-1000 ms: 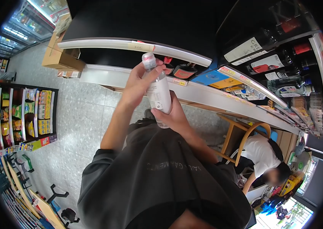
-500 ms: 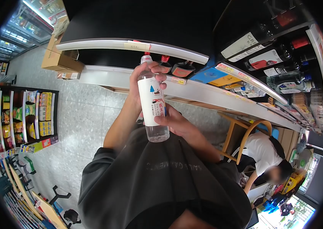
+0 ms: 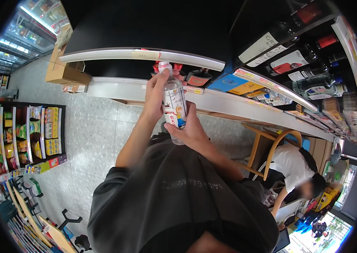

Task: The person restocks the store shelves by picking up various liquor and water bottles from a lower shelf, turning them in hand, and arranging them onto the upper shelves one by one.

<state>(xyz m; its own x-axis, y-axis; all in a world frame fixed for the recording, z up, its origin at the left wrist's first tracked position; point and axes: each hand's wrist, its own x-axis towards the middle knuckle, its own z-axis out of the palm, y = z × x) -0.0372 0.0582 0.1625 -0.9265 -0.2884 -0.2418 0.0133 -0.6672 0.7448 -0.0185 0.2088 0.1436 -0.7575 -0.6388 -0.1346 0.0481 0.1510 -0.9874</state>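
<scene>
Wearing a dark grey drawstring top (image 3: 178, 206) with pale chest lettering. Holding a clear plastic water bottle (image 3: 176, 103) ahead of the chest with both hands, cap end pointing towards the shelving. Clasping its lower body in the right hand (image 3: 190, 128), near the base, with the thumb across the front. Gripping its neck end in the left hand (image 3: 156, 95), with the thumb just below the pale cap (image 3: 165, 66). Noted on the label, facing the camera: a printed drawing and red characters. Observed beyond the bottle: a white shelf edge (image 3: 187, 58) with a paper tag, and a dark bottle (image 3: 198, 78) with an orange-red label beneath it. Recorded to the right: wine bottles (image 3: 290, 62) in a row. Found farther off: a curved-back wooden chair (image 3: 255, 149) beside a person (image 3: 290, 164) in white, bent forward, and, to the left, a cardboard box (image 3: 66, 72) on grey speckled floor (image 3: 92, 130) and a snack rack (image 3: 22, 135). Sighted farthest, upper left: lit glass cabinets (image 3: 20, 40).
</scene>
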